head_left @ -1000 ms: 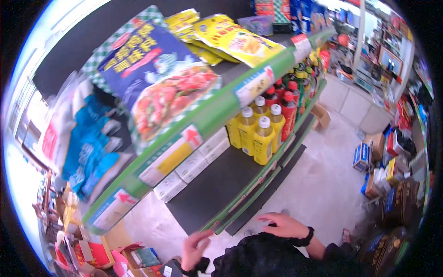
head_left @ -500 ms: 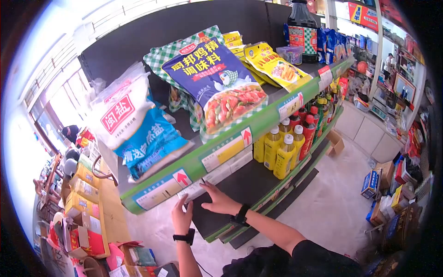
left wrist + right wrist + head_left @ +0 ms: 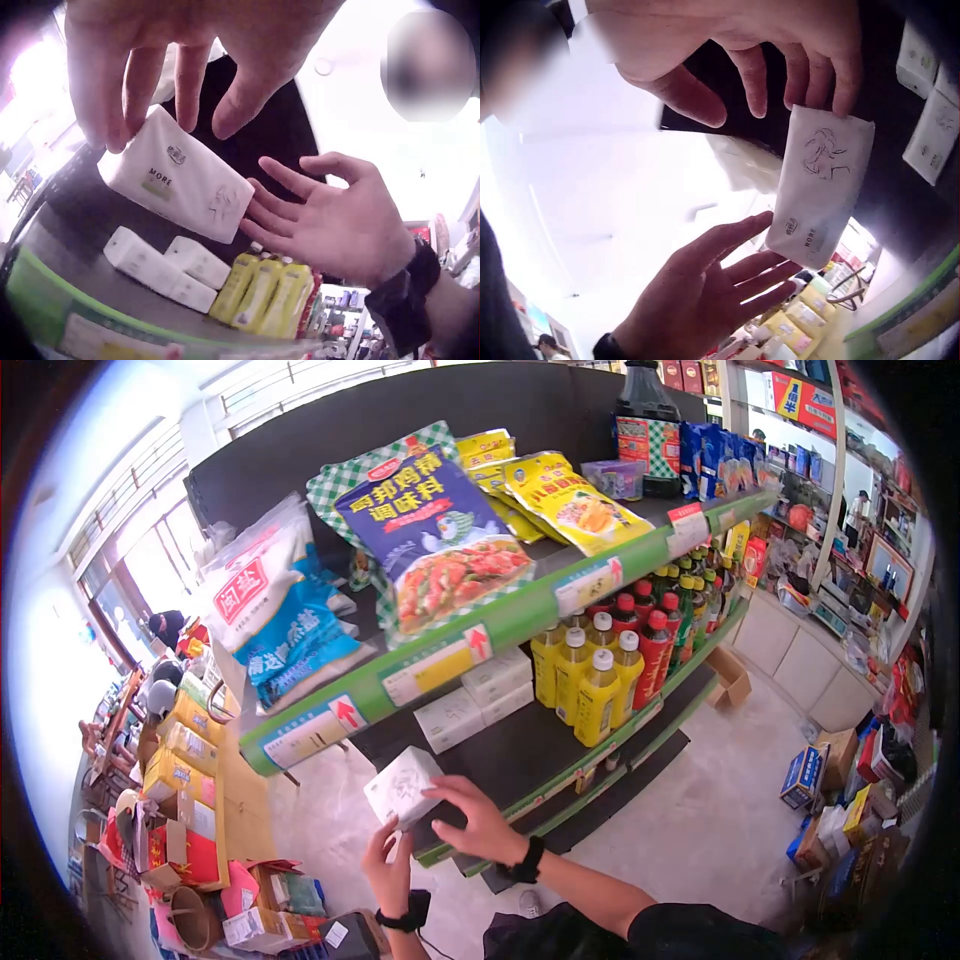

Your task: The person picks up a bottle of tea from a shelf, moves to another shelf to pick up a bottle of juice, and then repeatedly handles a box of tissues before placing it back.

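Observation:
A white tissue pack point(image 3: 402, 787) is at the left end of the lower shelf, tilted, between both hands. My left hand point(image 3: 388, 875) touches its near left end with extended fingers; in the right wrist view the left hand point(image 3: 705, 292) has its palm turned up and fingers spread. My right hand point(image 3: 480, 822) rests its fingertips on the other end; in the left wrist view the right hand point(image 3: 330, 221) has straight, spread fingers. Several more white packs point(image 3: 450, 718) lie on the lower shelf behind, beside yellow bottles point(image 3: 598, 700).
Above runs the upper shelf's green edge point(image 3: 520, 617), holding salt bags point(image 3: 275, 610), a blue seasoning bag point(image 3: 430, 540) and yellow packets point(image 3: 575, 505). Cartons point(image 3: 185, 760) stand at the left; boxes point(image 3: 803, 775) lie on the floor at the right. A person is partly in view.
Both hands have come up to the lower shelf's left end. One white pack has shifted out toward the near left, apart from the others. The head view has swung left.

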Motion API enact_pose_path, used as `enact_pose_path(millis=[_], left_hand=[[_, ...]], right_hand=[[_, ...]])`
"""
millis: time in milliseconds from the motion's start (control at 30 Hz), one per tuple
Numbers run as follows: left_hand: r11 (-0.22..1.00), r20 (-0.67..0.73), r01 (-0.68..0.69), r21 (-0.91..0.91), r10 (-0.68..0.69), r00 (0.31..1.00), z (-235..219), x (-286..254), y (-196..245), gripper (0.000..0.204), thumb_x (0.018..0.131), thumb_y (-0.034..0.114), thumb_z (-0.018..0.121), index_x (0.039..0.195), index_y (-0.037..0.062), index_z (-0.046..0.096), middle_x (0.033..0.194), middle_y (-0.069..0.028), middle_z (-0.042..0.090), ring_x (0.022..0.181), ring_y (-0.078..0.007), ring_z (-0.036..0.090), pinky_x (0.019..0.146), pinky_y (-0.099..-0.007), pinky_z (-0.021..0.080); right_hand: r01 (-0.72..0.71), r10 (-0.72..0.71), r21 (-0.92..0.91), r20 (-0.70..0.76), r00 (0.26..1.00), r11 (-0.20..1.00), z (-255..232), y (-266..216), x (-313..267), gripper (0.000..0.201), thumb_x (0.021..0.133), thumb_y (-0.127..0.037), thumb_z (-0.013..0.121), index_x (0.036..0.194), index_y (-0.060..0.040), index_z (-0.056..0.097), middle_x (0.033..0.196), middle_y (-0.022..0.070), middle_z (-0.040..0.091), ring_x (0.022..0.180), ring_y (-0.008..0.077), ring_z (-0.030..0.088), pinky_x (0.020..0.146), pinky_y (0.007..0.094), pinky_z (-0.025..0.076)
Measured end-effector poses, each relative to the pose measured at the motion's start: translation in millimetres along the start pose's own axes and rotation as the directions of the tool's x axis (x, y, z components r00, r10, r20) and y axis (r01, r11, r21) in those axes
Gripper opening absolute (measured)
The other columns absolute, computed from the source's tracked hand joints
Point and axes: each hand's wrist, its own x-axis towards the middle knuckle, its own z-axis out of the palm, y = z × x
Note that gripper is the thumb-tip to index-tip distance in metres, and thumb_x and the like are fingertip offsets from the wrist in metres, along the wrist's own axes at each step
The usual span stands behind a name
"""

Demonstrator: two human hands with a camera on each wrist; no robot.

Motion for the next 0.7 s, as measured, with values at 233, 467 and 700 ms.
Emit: enact_pose_path(millis=[233, 467, 700], left_hand=[[0.997, -0.003, 0.02, 0.08, -0.02, 1.0, 20.2, -132.8, 57.7, 0.027, 0.081, -0.001, 0.07, 0.108, -0.0045, 0.067, 0.105, -0.013, 0.07, 0.098, -0.0177, 0.065, 0.09, -0.0335, 0.053], [0.975, 0.157, 0.181, 0.13, -0.2, 0.967, 107.1, -245.6, 39.5, 0.028, 0.08, 0.001, 0.071, 0.107, -0.0028, 0.069, 0.094, -0.0117, 0.07, 0.086, -0.0152, 0.066, 0.076, -0.028, 0.056], [0.961, 0.261, 0.145, 0.234, -0.206, 0.943, 143.4, -284.4, 10.9, 0.026, 0.081, 0.002, 0.069, 0.107, -0.0008, 0.07, 0.091, -0.0105, 0.069, 0.084, -0.0151, 0.065, 0.076, -0.0288, 0.056]], right_hand=[[-0.238, 0.249, 0.261, -0.009, 0.969, 0.935, -83.5, -71.4, -129.6, 0.044, 0.082, -0.006, 0.066, 0.126, -0.0086, 0.06, 0.132, 0.0127, 0.051, 0.108, 0.0229, 0.06, 0.093, 0.0334, 0.049], [-0.354, 0.352, -0.072, -0.043, 0.935, 0.932, -145.2, -18.1, -234.7, 0.037, 0.081, -0.015, 0.066, 0.117, -0.009, 0.062, 0.119, 0.0135, 0.06, 0.107, 0.0284, 0.058, 0.091, 0.0373, 0.048], [-0.556, 0.558, 0.053, -0.047, 0.828, 0.829, -161.1, 25.3, -301.3, 0.036, 0.078, -0.021, 0.065, 0.111, -0.0076, 0.065, 0.117, 0.0169, 0.065, 0.112, 0.0333, 0.058, 0.098, 0.0429, 0.044]])
